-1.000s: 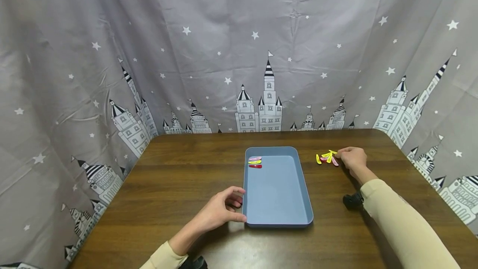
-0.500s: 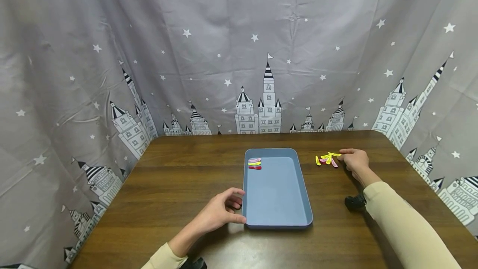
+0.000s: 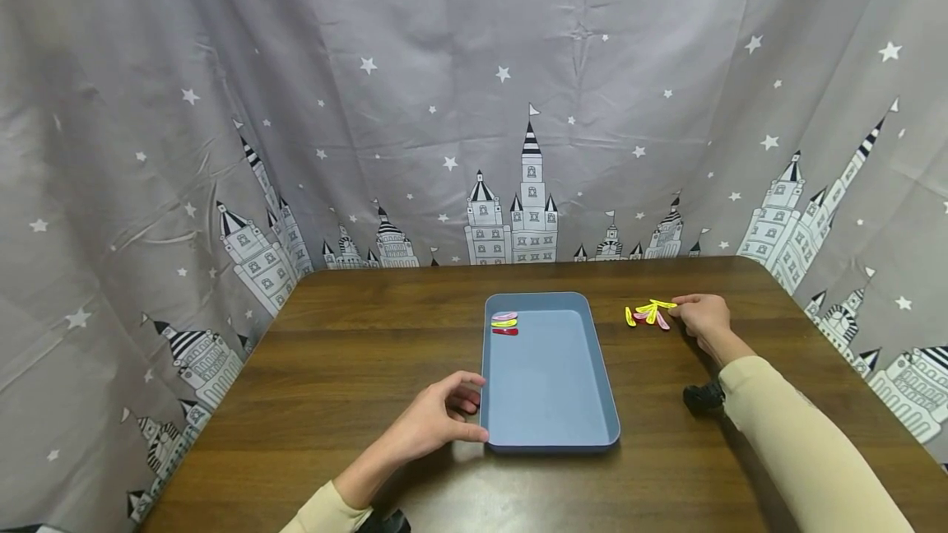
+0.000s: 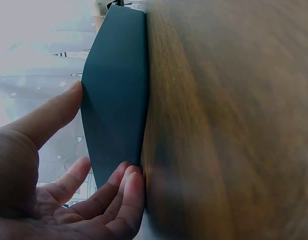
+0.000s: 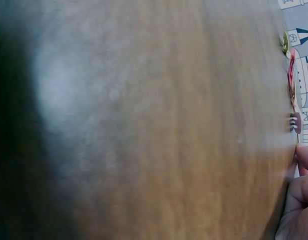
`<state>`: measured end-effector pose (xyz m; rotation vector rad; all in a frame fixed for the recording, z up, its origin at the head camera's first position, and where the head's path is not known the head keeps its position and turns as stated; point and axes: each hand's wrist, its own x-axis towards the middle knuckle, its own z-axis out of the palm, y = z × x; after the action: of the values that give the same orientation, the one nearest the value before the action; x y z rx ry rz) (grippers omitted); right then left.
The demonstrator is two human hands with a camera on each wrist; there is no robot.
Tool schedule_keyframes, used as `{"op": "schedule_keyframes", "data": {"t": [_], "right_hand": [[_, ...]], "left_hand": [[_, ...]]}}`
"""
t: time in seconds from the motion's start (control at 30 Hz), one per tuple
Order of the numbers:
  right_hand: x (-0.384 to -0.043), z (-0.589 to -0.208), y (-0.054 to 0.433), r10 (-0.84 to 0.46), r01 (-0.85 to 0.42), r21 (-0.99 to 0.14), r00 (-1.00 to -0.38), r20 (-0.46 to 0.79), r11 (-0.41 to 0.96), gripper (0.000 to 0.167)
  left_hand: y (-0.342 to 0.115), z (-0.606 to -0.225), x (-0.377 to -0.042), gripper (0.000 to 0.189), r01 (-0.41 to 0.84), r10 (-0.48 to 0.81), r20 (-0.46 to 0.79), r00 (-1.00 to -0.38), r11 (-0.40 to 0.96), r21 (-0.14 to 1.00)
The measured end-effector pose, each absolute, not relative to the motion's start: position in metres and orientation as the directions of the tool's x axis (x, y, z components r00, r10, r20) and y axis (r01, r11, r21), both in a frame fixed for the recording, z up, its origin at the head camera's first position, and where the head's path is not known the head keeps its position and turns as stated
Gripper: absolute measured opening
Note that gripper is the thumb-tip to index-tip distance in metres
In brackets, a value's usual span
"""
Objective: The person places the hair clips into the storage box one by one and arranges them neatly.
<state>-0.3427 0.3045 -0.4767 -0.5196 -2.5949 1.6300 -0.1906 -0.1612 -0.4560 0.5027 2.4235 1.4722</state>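
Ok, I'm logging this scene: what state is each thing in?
Blue rectangular tray: flat, right way up.
Pink, yellow and red slim hair clips: lined up inside tray.
Loose yellow, pink and red clips: jumbled beside tray.
Grey patterned fabric curtain: hanging, creased.
Left hand: touching tray's side.
Right hand: fingertips at a yellow clip, grip unclear.

In the head view, the grey star-printed fabric curtain was softly and evenly lit. Pale glare was thrown on the near part of the brown wooden table, and a soft shadow was cast beside the right arm's cream fabric sleeve. In the left wrist view, the curtain was washed nearly white, the blue rectangular tray was left dim, and the wood was blurred. In the right wrist view, the table was defocused, hazed, darkened at left and bowed at its edge.
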Motion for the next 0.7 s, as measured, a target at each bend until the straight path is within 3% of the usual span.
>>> {"op": "schedule_keyframes", "data": {"t": [0.7], "right_hand": [[-0.3394,-0.4743,0.3018,0.295,0.267,-0.865,-0.944,-0.147,0.425,0.034]], "left_hand": [[-0.1617,-0.4551,-0.1894,0.064,0.163,0.427,-0.036,-0.903,0.421,0.892]]}}
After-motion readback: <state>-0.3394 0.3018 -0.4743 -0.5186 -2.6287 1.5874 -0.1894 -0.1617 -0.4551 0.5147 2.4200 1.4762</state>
